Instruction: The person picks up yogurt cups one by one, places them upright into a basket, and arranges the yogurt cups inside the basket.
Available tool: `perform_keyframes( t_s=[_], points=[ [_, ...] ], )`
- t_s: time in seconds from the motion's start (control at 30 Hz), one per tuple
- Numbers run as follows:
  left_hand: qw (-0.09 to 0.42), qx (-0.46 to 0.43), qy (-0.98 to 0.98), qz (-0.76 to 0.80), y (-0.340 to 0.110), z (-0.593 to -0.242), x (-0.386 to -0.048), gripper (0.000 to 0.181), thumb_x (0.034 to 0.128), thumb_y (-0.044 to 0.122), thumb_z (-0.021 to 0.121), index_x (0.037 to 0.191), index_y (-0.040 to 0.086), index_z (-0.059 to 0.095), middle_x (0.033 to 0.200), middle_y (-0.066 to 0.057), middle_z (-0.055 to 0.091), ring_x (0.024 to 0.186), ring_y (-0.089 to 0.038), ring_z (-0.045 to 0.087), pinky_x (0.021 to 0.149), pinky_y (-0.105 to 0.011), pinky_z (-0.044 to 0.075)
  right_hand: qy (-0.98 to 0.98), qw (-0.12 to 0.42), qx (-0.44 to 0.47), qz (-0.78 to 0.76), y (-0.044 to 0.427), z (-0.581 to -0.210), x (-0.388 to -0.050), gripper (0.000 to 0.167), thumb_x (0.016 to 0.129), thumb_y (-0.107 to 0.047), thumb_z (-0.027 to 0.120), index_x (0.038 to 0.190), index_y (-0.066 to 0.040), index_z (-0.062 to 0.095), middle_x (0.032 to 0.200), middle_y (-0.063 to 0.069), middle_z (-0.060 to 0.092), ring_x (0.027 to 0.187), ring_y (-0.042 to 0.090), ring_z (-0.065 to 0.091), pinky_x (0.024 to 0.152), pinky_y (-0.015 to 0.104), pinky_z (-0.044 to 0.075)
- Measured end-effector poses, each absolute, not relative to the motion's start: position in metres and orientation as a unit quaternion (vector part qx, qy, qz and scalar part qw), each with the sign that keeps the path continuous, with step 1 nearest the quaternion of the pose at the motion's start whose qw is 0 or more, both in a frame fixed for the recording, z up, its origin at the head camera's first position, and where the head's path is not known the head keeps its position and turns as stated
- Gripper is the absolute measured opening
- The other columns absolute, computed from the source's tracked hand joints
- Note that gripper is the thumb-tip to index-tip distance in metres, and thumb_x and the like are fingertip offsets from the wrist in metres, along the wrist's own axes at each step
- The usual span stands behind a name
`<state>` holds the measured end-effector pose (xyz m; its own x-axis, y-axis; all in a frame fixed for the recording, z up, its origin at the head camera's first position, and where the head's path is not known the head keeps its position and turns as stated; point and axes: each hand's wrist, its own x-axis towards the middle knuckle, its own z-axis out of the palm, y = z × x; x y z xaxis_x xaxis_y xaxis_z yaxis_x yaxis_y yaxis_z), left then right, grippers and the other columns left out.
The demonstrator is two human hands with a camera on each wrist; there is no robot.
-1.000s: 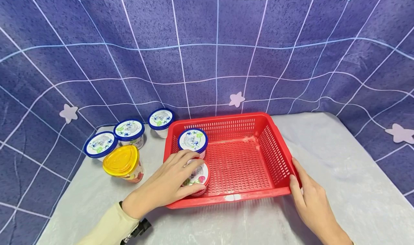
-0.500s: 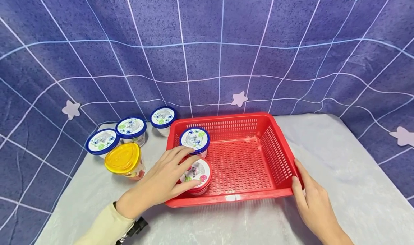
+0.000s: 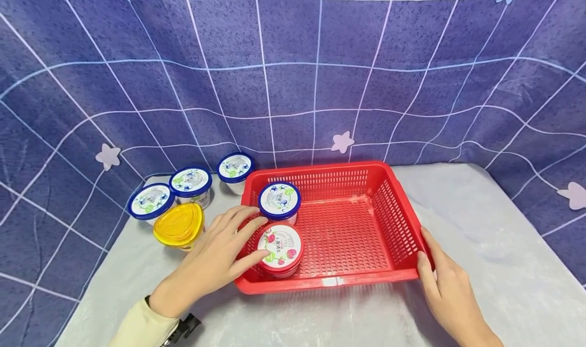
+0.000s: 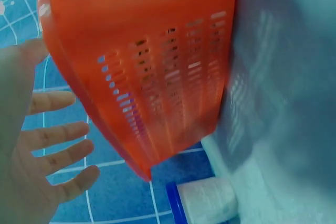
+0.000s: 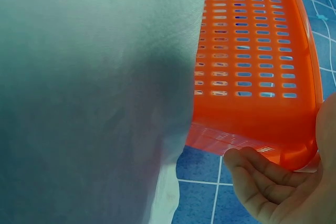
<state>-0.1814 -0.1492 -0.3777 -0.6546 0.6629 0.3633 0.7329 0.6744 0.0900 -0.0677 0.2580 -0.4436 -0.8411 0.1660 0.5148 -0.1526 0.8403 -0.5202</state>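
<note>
A red plastic basket (image 3: 341,235) with slotted walls sits on the table. Inside, along its left end, stand a red-lidded tub (image 3: 281,248) with strawberry print and, behind it, a blue-lidded tub (image 3: 279,200). My left hand (image 3: 208,260) hovers over the basket's left rim beside the red lid, holding nothing. Its fingers show spread and apart from the basket wall (image 4: 142,77) in the left wrist view. With my right hand (image 3: 450,288) I grip the basket's near right corner; the fingers (image 5: 257,177) curl around the outside in the right wrist view.
Left of the basket stand a yellow-lidded cup (image 3: 179,225), partly behind my left hand, and blue-lidded tubs at the far left (image 3: 151,200), beside it (image 3: 191,180) and near the basket's back corner (image 3: 235,167). A purple grid-patterned cloth (image 3: 293,82) hangs behind the grey table (image 3: 348,316).
My left hand has come off the red-lidded tub and drawn back leftward, leaving its lid in fuller view. The right hand keeps its hold on the basket corner.
</note>
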Motion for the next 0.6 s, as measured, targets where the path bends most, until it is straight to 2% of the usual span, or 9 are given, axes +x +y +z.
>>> perform_keyframes(
  t_s=[0.4,0.6],
  points=[
    [0.184,-0.349,-0.909,-0.138,-0.173,-0.379,-0.185,0.055,0.0924,0.05,0.064,0.133,0.013,0.06,0.139,-0.008,0.052,0.131,-0.027,0.043,0.109,-0.054,0.034,-0.916,0.281,-0.003,0.285,0.257,-0.443,-0.068,0.055,0.101,-0.015,0.054,0.154,-0.022,0.04,0.135,0.024,0.059,0.116,0.045,0.059,0.1,-0.001,0.018],
    [0.2,-0.321,-0.916,-0.135,-0.186,-0.384,-0.185,0.053,0.0909,0.046,0.067,0.131,0.012,0.06,0.136,-0.01,0.053,0.128,-0.029,0.045,0.105,-0.056,0.036,-0.916,0.281,-0.003,0.286,0.258,-0.444,-0.068,0.055,0.101,-0.015,0.053,0.154,-0.023,0.04,0.135,0.024,0.059,0.116,0.045,0.059,0.101,0.0,0.018]
  ],
)
